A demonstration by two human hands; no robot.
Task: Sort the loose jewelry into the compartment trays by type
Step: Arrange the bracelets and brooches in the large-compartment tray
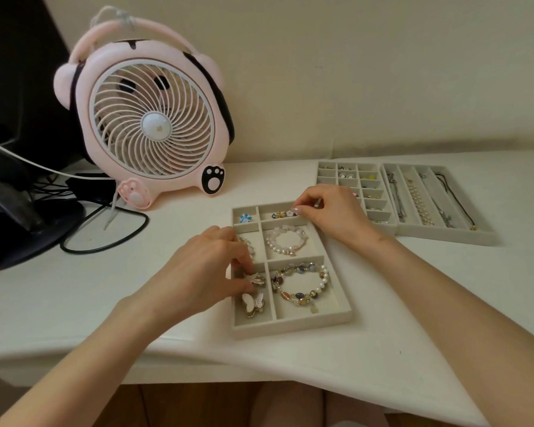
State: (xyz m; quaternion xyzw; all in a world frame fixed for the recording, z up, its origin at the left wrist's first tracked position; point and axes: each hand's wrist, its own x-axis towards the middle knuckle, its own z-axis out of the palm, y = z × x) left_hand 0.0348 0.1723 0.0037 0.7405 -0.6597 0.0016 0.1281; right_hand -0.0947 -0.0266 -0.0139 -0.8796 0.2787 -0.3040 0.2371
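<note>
A beige compartment tray (293,326) lies at the table's middle. My left hand (204,272) pinches a gold butterfly clip (256,279) in the tray's front left compartment, above a white butterfly clip (253,303). My right hand (330,211) pinches the end of a gold and blue piece (282,214) in the back compartment and has a small dark object tucked under its fingers. A blue flower piece (245,217) sits back left. A pink and pearl bracelet (286,241) and a mixed bead bracelet (299,283) fill the right compartments.
A grid tray (369,180) of small earrings and a long-slot tray (438,232) of necklaces lie at the back right. A pink fan (148,118) stands back left, with black cables (105,235) beside it. The table's front edge runs near me.
</note>
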